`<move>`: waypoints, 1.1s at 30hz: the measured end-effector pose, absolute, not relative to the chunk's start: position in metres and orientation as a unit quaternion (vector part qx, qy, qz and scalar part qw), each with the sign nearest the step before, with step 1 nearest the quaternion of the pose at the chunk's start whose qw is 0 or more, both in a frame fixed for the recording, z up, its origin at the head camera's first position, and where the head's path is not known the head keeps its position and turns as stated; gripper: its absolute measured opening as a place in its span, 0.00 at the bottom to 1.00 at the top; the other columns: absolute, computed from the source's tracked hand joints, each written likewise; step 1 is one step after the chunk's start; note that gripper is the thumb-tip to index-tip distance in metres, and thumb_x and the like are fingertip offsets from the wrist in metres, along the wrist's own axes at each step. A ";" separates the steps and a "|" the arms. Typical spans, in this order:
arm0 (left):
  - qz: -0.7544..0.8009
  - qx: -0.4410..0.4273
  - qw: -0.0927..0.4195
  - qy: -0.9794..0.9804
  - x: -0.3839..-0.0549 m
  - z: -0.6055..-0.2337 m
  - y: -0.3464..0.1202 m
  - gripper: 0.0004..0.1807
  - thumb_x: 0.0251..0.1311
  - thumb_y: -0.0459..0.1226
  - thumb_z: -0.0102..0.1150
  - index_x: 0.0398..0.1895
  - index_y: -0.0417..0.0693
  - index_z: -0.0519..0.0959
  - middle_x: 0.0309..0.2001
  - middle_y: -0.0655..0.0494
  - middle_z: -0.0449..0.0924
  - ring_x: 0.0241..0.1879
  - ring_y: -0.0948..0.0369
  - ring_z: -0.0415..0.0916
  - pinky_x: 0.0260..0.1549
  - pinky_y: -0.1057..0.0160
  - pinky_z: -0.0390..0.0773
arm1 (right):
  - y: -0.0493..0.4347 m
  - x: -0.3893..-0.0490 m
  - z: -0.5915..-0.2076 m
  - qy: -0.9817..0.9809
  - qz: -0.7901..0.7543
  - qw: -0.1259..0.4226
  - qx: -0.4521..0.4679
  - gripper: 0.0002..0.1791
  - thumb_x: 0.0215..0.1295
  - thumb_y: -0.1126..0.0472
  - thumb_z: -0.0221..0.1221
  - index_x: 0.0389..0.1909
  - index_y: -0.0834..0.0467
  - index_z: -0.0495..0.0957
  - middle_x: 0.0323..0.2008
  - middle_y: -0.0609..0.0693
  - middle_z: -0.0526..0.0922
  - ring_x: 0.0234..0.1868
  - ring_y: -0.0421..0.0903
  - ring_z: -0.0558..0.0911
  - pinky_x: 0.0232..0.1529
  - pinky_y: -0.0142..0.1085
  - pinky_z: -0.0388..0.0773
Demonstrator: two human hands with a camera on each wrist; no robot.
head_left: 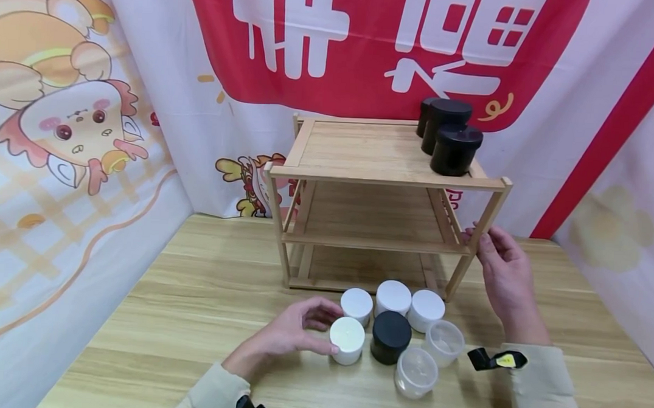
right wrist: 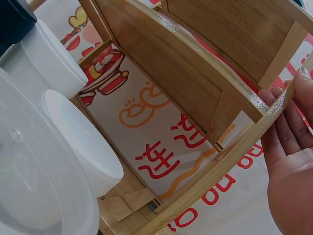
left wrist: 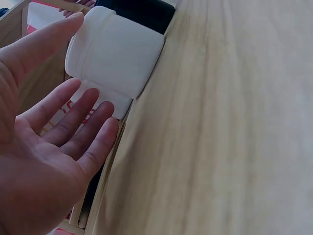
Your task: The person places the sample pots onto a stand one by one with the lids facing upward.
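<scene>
White jar (head_left: 346,340) stands on the table (head_left: 163,318), well forward of the back edge, the left hand (head_left: 294,327) beside it with fingers relaxed and parted. The right hand (head_left: 507,273) grips the wooden rack (head_left: 383,179) at its right front post (head_left: 462,271).

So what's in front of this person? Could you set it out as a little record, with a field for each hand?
Furniture: three-tier wooden shelf on a wood-grain table
Top tier: three black jars, at the right end
Table, before the shelf: four white jars, one black jar, two clear tubs
Left hand: thumb and fingers spread about the nearest white jar; firm grip not evident
Right hand: holds the shelf's right front post
Backdrop: printed cloth
</scene>
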State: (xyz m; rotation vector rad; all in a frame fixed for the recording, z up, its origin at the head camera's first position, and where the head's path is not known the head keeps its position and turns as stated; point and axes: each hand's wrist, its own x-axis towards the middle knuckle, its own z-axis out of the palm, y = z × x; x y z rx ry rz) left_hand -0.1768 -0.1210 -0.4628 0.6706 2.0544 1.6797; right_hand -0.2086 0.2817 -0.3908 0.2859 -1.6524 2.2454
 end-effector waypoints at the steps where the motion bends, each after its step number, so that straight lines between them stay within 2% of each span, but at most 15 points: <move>1: 0.601 0.241 0.203 0.735 -0.176 -0.463 -0.121 0.36 0.52 0.32 0.82 0.67 0.42 0.79 0.64 0.45 0.83 0.60 0.57 0.81 0.64 0.61 0.81 | 0.282 -0.209 -0.391 -0.580 0.791 0.168 0.101 0.23 0.80 0.58 0.59 0.70 0.60 0.78 0.55 0.47 0.85 0.58 0.38 0.87 0.63 0.23 0.80; 7: 0.586 0.249 0.206 0.743 -0.172 -0.461 -0.119 0.38 0.50 0.34 0.83 0.67 0.49 0.80 0.64 0.51 0.84 0.62 0.55 0.80 0.66 0.60 0.78 | 0.282 -0.208 -0.391 -0.577 0.794 0.162 0.098 0.23 0.79 0.58 0.59 0.70 0.61 0.77 0.55 0.47 0.84 0.57 0.38 0.87 0.63 0.23 0.80; 10: 0.579 0.259 0.201 0.747 -0.171 -0.461 -0.118 0.37 0.51 0.34 0.83 0.67 0.50 0.80 0.64 0.52 0.84 0.61 0.55 0.80 0.66 0.59 0.78 | 0.282 -0.208 -0.391 -0.581 0.792 0.162 0.095 0.23 0.79 0.57 0.59 0.70 0.60 0.77 0.55 0.47 0.84 0.57 0.38 0.87 0.62 0.23 0.80; 17: 0.572 0.267 0.191 0.752 -0.169 -0.462 -0.116 0.35 0.51 0.34 0.83 0.65 0.47 0.81 0.62 0.48 0.85 0.58 0.59 0.81 0.64 0.60 0.79 | 0.282 -0.208 -0.391 -0.583 0.789 0.168 0.097 0.23 0.79 0.58 0.59 0.71 0.60 0.77 0.55 0.47 0.84 0.57 0.37 0.87 0.62 0.23 0.80; 24: 0.582 0.253 0.206 0.745 -0.167 -0.461 -0.114 0.35 0.52 0.32 0.83 0.65 0.49 0.81 0.62 0.50 0.85 0.58 0.59 0.83 0.62 0.66 0.79 | 0.283 -0.209 -0.393 -0.565 0.797 0.174 0.121 0.22 0.80 0.61 0.58 0.70 0.62 0.78 0.54 0.48 0.86 0.56 0.38 0.88 0.63 0.25 0.80; 33: 0.599 0.264 0.214 0.725 -0.168 -0.462 -0.114 0.35 0.54 0.30 0.80 0.67 0.41 0.79 0.61 0.42 0.84 0.57 0.58 0.83 0.61 0.66 0.81 | 0.283 -0.209 -0.394 -0.565 0.798 0.175 0.116 0.22 0.80 0.60 0.59 0.70 0.61 0.78 0.53 0.47 0.86 0.56 0.38 0.89 0.63 0.25 0.81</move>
